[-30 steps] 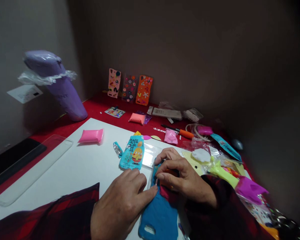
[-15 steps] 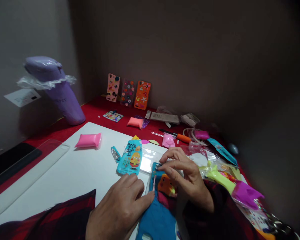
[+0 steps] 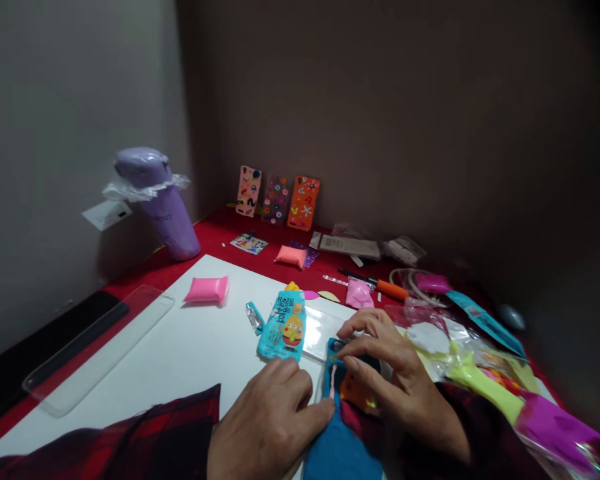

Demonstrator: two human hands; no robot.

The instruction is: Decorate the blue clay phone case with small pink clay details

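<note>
A phone case (image 3: 343, 447) covered in blue clay lies on the white board, its lower end cut off by the frame. On it are an orange clay figure (image 3: 357, 393), partly behind my right hand, and a thin pale pink twisted clay strip (image 3: 333, 381). My left hand (image 3: 273, 417) is closed along the case's left side, thumb pressing near the strip's lower end. Over the case's top, my right hand (image 3: 395, 377) has thumb and fingertips drawn together in a pinch; whatever sits between them is too small to make out.
Beyond my left hand lie a turquoise snack pouch (image 3: 284, 330) and a pink clay packet (image 3: 207, 291). A clear case (image 3: 100, 347) is at left, a purple bottle (image 3: 167, 217) behind. Decorated cases (image 3: 304, 203) lean on the wall. Clay packets (image 3: 490, 393) crowd the right.
The whole view has shifted, so everything appears farther right and slightly lower. Both hands keep nearly the same places on the blue phone case.
</note>
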